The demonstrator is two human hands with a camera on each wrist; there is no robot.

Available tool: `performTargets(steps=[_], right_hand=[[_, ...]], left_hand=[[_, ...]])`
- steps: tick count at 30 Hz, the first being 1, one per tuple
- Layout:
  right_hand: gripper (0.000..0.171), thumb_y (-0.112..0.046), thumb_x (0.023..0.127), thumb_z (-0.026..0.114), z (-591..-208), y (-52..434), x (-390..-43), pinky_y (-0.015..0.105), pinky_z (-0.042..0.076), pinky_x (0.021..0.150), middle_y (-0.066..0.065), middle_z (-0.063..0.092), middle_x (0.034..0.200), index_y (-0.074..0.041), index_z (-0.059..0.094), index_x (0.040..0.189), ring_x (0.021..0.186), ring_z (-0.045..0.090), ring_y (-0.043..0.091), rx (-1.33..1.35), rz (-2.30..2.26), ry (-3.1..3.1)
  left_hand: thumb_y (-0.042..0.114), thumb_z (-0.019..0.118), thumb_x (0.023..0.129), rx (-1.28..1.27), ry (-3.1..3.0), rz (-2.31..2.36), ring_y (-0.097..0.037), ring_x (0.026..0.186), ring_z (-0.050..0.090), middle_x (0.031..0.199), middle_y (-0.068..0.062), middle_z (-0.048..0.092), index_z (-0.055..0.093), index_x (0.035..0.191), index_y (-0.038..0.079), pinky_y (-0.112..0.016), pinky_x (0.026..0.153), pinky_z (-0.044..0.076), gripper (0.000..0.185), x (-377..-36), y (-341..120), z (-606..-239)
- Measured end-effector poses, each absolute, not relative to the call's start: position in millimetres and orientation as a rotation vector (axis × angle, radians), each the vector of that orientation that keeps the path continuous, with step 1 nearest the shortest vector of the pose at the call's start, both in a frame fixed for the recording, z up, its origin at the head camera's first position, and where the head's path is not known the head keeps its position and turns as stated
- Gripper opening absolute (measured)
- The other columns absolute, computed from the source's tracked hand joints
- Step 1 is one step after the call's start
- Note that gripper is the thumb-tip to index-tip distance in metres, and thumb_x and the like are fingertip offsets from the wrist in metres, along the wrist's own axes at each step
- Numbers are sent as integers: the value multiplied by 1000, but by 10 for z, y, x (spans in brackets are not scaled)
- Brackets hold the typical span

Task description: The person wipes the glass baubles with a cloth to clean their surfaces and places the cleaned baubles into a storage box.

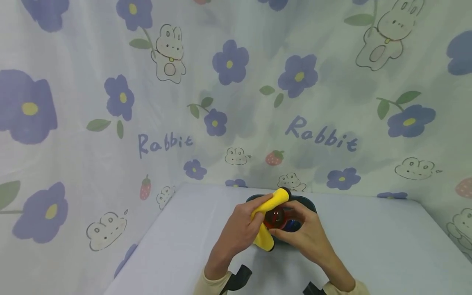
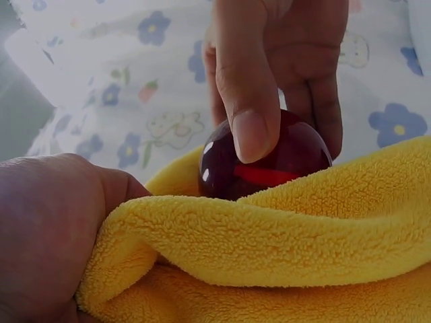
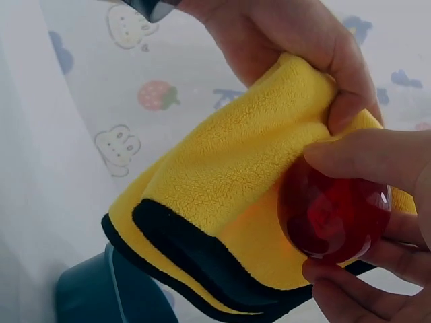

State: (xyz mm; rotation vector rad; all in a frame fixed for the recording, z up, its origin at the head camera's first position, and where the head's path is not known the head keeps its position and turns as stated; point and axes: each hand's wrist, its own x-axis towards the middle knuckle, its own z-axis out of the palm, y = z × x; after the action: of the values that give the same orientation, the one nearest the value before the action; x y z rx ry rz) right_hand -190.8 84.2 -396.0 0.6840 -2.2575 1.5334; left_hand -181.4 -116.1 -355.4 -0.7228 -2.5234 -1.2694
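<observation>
My left hand (image 1: 239,226) grips a folded yellow plush cloth (image 1: 277,199) with dark edging. A clear, shiny red ball (image 1: 273,218) is pinched between the thumb and fingers of my right hand (image 1: 310,235). In the right wrist view the red ball (image 3: 333,215) lies against the yellow cloth (image 3: 236,168). From the left wrist, the ball (image 2: 296,151) shows behind a fold of the cloth (image 2: 269,235), its lower part hidden. Both hands are above a dark teal basin (image 1: 309,202).
A dark blue shiny thing (image 1: 293,225) is inside the basin, partly hidden by my right hand. The basin's wall (image 3: 84,296) shows at lower left in the right wrist view. A white table (image 1: 372,237) lies beneath, and a printed curtain (image 1: 254,102) hangs behind it.
</observation>
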Motion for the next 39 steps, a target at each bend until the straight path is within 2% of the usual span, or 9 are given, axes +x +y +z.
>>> performTargets(steps=[6,12,16,21,27,33,39], right_hand=[[55,-25,77,91,-3974,846,-1879,27,59,89,-5,70,124,-25,67,127,101,70,9,740,1552,-2253],[52,-16,78,90,-3937,874,-1872,27,60,87,-2,72,119,-22,69,125,97,70,11,818,1626,-2171],[52,-8,78,88,-3903,904,-1879,27,61,87,3,73,116,-17,69,126,94,71,14,847,1689,-2091],[56,0,78,85,-3880,922,-1885,26,60,90,9,72,122,-12,67,129,97,73,14,823,1731,-2013],[58,5,77,84,-3879,922,-1900,22,58,93,12,69,128,-7,66,131,103,73,12,763,1765,-1958],[60,8,75,84,-3888,935,-1926,20,57,94,10,68,129,-4,65,130,101,73,10,713,1782,-1922],[61,11,74,84,-3886,968,-1968,20,57,93,1,68,124,0,62,129,106,72,7,654,1795,-1903]], left_hand=[[5,46,100,-719,-2529,-1321,-10,77,58,126,-3,72,61,144,14,-22,71,53,48,-1839,-1194,-3578],[7,45,100,-725,-2540,-1392,-15,89,63,129,-4,71,61,145,14,-23,76,55,48,-1860,-1210,-3573],[8,44,100,-737,-2548,-1435,-13,82,62,126,-6,71,58,147,14,-23,73,56,50,-1872,-1209,-3565],[10,44,101,-747,-2573,-1457,-8,71,61,117,-7,70,54,150,12,-24,68,56,50,-1881,-1189,-3568],[13,45,101,-723,-2622,-1438,-9,74,62,111,-7,70,52,151,11,-23,71,56,51,-1883,-1157,-3585],[14,46,99,-686,-2675,-1437,-9,74,62,105,-5,68,52,152,11,-23,70,55,53,-1853,-1142,-3599],[16,48,98,-688,-2690,-1463,-10,74,63,106,-5,69,53,150,11,-23,70,56,53,-1824,-1130,-3577]])
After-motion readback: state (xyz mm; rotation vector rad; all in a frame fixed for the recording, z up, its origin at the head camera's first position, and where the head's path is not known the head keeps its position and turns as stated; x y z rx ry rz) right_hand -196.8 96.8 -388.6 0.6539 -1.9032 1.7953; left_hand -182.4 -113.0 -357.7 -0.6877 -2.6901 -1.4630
